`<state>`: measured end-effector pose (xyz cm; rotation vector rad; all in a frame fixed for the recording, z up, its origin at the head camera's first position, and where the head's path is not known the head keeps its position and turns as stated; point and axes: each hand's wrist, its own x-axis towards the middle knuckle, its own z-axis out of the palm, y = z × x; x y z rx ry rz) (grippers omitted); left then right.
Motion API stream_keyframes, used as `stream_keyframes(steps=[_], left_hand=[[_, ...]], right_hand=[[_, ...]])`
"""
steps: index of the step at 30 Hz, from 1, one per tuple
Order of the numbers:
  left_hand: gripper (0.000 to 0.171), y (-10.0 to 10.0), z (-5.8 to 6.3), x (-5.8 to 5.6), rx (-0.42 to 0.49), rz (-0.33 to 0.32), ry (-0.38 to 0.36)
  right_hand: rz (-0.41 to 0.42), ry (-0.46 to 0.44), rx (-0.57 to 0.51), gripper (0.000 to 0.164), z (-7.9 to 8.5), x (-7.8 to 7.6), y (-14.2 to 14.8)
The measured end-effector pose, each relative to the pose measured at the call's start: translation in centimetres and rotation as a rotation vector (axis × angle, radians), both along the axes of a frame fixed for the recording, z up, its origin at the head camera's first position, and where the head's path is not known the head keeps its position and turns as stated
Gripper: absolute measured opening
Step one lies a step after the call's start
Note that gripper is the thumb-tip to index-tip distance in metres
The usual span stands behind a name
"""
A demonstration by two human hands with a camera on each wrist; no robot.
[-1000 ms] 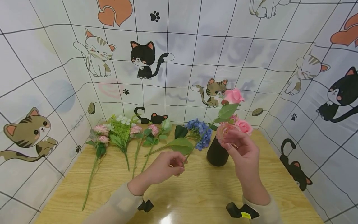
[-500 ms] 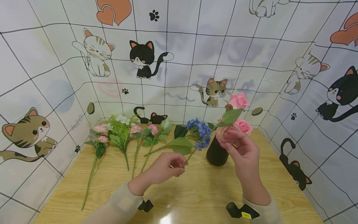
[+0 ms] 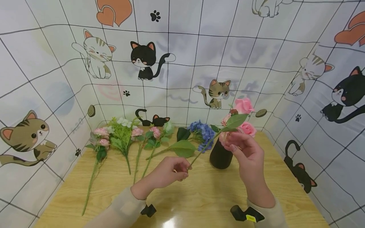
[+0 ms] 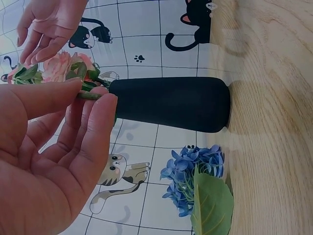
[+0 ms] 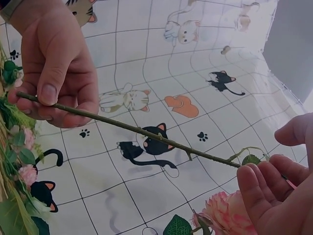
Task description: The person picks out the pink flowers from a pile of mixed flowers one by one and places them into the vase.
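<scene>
A pink rose (image 3: 243, 106) on a long green stem slants up to the right. My left hand (image 3: 169, 171) pinches the stem's lower end between thumb and fingertips. In the right wrist view the stem (image 5: 161, 139) crosses to my right hand (image 5: 283, 191), whose relaxed fingers overlap it, with the thumb apart. In the head view my right hand is raised in front of a black vase (image 3: 220, 156), its fingertips at a pale pink flower. The vase stands upright, with pink blooms (image 4: 56, 68) at its mouth. The rose's head is outside the left wrist view.
A blue hydrangea (image 3: 202, 133) with a large green leaf (image 3: 183, 148) lies left of the vase. Further left lie several stems with small pink flowers (image 3: 102, 131) and a leafy green spray (image 3: 121, 139). A cat-patterned cloth (image 3: 182, 63) surrounds the wooden table (image 3: 199, 199).
The rose has tilted down and to the right, its stem and leaf now crossing in front of the vase's flowers. Both hands have stayed nearly in place.
</scene>
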<state>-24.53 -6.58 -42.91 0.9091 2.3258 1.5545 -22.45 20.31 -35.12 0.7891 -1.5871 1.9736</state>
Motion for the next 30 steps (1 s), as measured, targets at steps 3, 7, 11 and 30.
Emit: stream_keyframes(steps=[3, 7, 11, 30], left_hand=[[0.018, -0.02, -0.05, -0.04, 0.004, -0.006, 0.002], [0.018, -0.04, -0.20, -0.12, 0.008, -0.011, -0.001], [0.017, 0.12, -0.28, -0.16, 0.019, -0.023, -0.001], [0.017, 0.55, -0.29, 0.12, 0.008, -0.054, -0.010]], right_hand=[[-0.014, -0.026, 0.009, 0.026, 0.03, -0.03, 0.05], [-0.043, -0.075, 0.025, 0.026, 0.02, 0.08, 0.02], [-0.059, -0.098, 0.027, 0.025, 0.06, 0.12, -0.04], [-0.105, -0.218, 0.093, 0.022, -0.11, -0.11, -0.30]])
